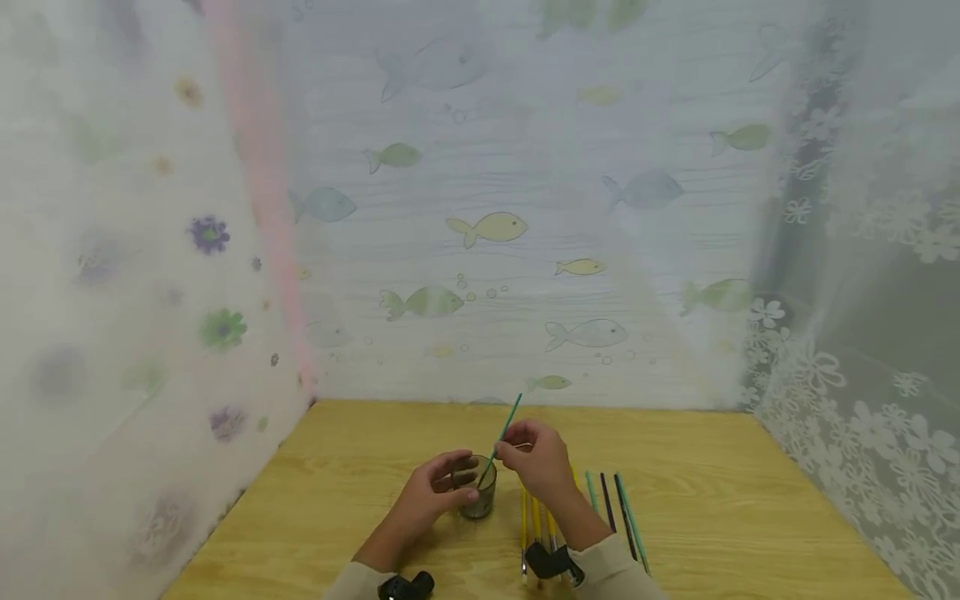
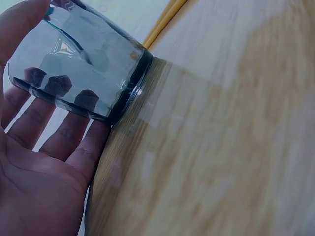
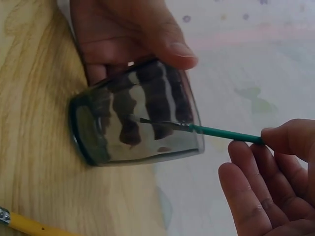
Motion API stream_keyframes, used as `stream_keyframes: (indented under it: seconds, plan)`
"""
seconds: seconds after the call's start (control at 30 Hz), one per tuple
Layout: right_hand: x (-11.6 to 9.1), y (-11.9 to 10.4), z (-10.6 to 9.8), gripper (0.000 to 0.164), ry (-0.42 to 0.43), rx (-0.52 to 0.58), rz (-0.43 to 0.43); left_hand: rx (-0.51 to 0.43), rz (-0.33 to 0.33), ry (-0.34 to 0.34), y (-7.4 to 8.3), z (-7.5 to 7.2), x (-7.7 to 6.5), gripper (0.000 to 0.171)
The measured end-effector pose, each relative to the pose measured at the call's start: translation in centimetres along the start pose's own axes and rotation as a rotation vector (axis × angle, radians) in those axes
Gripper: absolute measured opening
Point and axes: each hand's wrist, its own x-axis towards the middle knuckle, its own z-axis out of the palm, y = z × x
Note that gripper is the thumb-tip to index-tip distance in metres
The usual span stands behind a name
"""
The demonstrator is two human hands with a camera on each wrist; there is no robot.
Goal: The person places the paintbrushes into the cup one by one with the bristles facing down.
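Note:
A clear, grey-tinted drinking glass (image 1: 483, 500) stands on the wooden table. My left hand (image 1: 427, 493) holds it from the left, fingers round the far side and thumb at the near side; in the right wrist view the fingers show through the wall of the glass (image 3: 147, 142). Between thumb and fingertips, my right hand (image 1: 542, 463) pinches a thin green paintbrush (image 1: 513, 412) by its handle. The brush slants, bristle end down inside the glass, as the green handle (image 3: 226, 134) crossing the rim shows.
Right of the glass, several yellow paintbrushes (image 1: 536, 518) lie side by side, partly under my right forearm. Further right lie dark brushes (image 1: 607, 503) and green ones (image 1: 636, 533). A fish-print curtain (image 1: 487, 350) hangs behind the table (image 1: 360, 433), with sheer curtains on both sides.

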Motion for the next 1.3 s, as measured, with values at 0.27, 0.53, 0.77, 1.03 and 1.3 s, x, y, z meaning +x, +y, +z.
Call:
stream_keyframes:
  seconds: [0.27,0.53,0.77,1.03,1.3]
  plan:
    - [0.0,1.2,0.5,0.018,-0.013,-0.016,-0.016,-0.045,0.006,-0.016,0.0,0.0,-0.2,0.066]
    - [-0.1,1.8,0.7,0.014,0.003,-0.064,-0.014,-0.043,0.006,-0.02,0.1,0.1,-0.2,0.062]
    - [-0.3,1.7,0.9,0.016,-0.013,-0.064,-0.003,-0.034,-0.007,-0.028,0.2,0.0,-0.3,0.06]
    - [-0.2,1.9,1.1,0.017,-0.019,-0.086,-0.016,-0.036,-0.003,-0.023,0.1,-0.1,-0.2,0.061]
    - [-0.2,2.1,1.1,0.022,-0.041,-0.13,-0.013,-0.016,-0.009,-0.016,0.1,0.0,-0.3,0.06]
